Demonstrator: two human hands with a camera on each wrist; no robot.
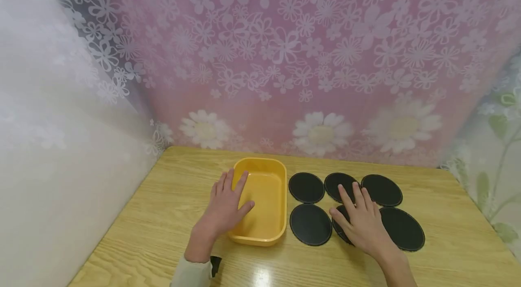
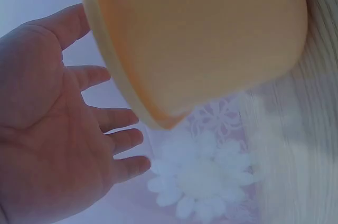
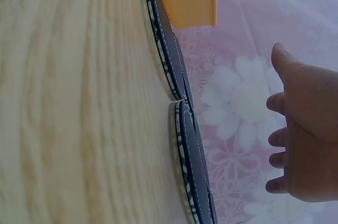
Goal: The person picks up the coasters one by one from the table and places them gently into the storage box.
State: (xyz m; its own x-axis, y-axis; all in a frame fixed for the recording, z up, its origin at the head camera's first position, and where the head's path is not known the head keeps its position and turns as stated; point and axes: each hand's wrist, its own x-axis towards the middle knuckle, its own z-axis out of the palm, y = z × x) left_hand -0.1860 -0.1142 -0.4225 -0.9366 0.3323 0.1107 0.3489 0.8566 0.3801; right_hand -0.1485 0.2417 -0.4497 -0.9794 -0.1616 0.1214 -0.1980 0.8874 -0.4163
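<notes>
A yellow plastic tub (image 1: 264,205) stands on the wooden table. My left hand (image 1: 225,203) is spread above its left rim, fingers apart and holding nothing; in the left wrist view the fingertips overlap the tub's rim (image 2: 119,84). To the right of the tub lie several round black coasters (image 1: 310,224) in two rows, flat on the table, with pale stitching near their edges. Over the front middle coaster hovers my right hand (image 1: 362,223), fingers spread, partly hiding it. The right wrist view shows this hand (image 3: 309,134) raised off the coasters (image 3: 193,155), with nothing in its grasp.
The wooden table (image 1: 146,232) reaches back to a pink flowered cloth (image 1: 285,51) hanging behind it. Pale cloth (image 1: 61,165) hangs along the left side, and a leaf-patterned one (image 1: 500,165) along the right. A small black object (image 1: 215,265) shows by the left sleeve.
</notes>
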